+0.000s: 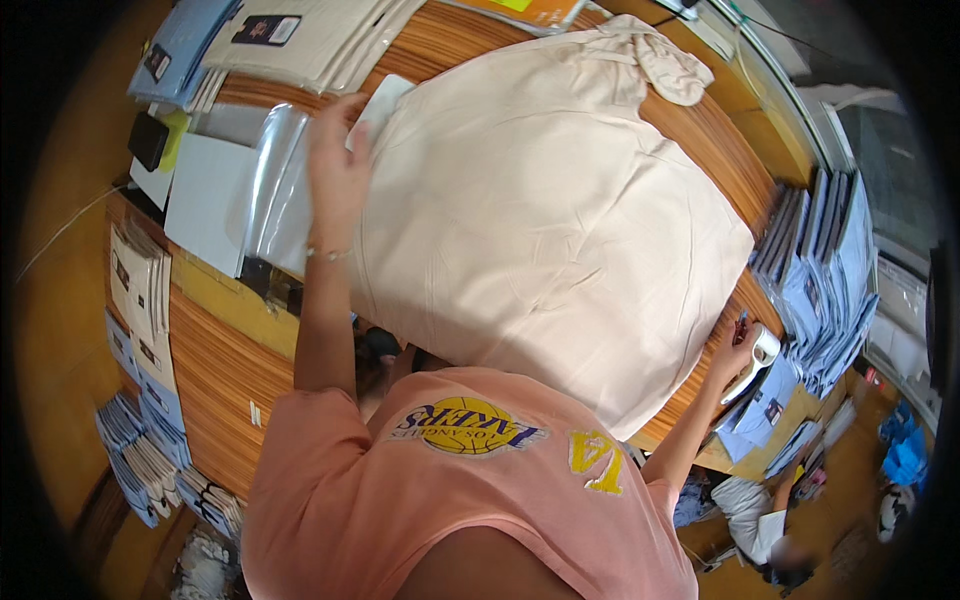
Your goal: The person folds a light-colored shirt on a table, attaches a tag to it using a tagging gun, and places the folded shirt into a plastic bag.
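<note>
A large cream garment (560, 210) lies spread over the wood-grain table, with its gathered end (675, 65) at the far right. At its left edge, my left hand (338, 165) is curled at a white card (388, 100), thumb over the card; the fingers are slightly blurred. Clear plastic bags (280, 175) lie just left of that hand. My right hand (735, 355) is closed at the table's right side, beside a white rounded object (762, 352). Something small and dark shows at its fingertips, too small to name.
Packed cream garments (310, 40) and blue ones (180, 60) lie at the far left. Stacks of folded blue garments (820, 270) stand at the right. More packed garments (140, 300) line the left table (220, 370). Another person (750, 520) is at lower right.
</note>
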Demonstrator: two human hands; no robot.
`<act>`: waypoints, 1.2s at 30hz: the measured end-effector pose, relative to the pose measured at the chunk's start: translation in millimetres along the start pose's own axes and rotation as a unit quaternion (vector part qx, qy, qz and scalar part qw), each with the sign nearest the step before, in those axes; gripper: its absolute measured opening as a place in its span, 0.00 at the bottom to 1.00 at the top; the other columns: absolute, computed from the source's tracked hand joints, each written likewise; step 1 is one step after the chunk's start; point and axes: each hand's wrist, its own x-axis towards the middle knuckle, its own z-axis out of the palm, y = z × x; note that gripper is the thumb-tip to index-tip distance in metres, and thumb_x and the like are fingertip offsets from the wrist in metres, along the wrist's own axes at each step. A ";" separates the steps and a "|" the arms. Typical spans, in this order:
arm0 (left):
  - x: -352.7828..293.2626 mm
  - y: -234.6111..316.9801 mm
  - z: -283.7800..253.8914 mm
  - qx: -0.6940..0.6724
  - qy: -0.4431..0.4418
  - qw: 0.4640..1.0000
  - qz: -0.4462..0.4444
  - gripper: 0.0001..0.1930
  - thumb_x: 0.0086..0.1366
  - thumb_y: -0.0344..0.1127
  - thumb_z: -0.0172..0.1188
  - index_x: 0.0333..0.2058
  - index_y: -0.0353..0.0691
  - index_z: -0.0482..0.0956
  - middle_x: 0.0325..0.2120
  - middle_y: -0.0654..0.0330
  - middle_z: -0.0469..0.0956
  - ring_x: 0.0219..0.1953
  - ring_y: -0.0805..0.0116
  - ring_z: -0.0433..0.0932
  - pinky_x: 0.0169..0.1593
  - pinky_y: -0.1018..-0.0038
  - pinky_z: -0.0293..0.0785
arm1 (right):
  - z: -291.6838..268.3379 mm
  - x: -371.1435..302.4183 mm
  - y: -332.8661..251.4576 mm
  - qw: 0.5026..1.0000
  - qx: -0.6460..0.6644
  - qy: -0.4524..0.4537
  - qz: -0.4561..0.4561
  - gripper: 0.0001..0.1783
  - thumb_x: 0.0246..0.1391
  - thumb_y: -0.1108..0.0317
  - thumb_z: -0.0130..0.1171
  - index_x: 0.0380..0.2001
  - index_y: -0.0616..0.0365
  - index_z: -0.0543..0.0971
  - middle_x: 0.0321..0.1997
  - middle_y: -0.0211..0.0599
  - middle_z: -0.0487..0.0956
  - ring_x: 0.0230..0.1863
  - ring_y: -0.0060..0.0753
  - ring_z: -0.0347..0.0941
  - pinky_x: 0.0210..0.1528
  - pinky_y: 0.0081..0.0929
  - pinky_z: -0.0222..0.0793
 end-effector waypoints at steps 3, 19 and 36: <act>20.9 10.4 73.4 -0.128 -0.174 0.974 0.064 0.09 0.60 0.28 0.54 0.40 0.38 0.76 0.39 0.56 0.76 0.45 0.54 0.72 0.49 0.67 0.67 | 2.5 3.1 36.0 0.940 -0.259 0.170 -0.139 0.20 0.49 0.74 0.59 0.47 0.65 0.73 0.47 0.47 0.76 0.47 0.45 0.71 0.45 0.34 0.69; 126.0 -13.0 188.6 0.235 -0.092 0.967 0.020 0.19 0.65 0.53 0.46 0.38 0.45 0.76 0.32 0.52 0.79 0.35 0.49 0.77 0.35 0.57 0.71 | 128.6 93.5 -87.4 0.953 -0.038 -0.036 -0.298 0.20 0.55 0.57 0.54 0.48 0.54 0.75 0.57 0.45 0.69 0.59 0.46 0.61 0.62 0.43 0.50; 102.1 -36.7 145.7 0.107 -0.116 0.987 0.035 0.13 0.61 0.43 0.58 0.34 0.38 0.74 0.23 0.56 0.75 0.27 0.58 0.75 0.33 0.64 0.69 | 94.5 -3.3 -57.9 0.969 -0.197 -0.042 -0.143 0.29 0.58 0.49 0.45 0.61 0.47 0.62 0.66 0.47 0.57 0.69 0.46 0.45 0.66 0.53 0.40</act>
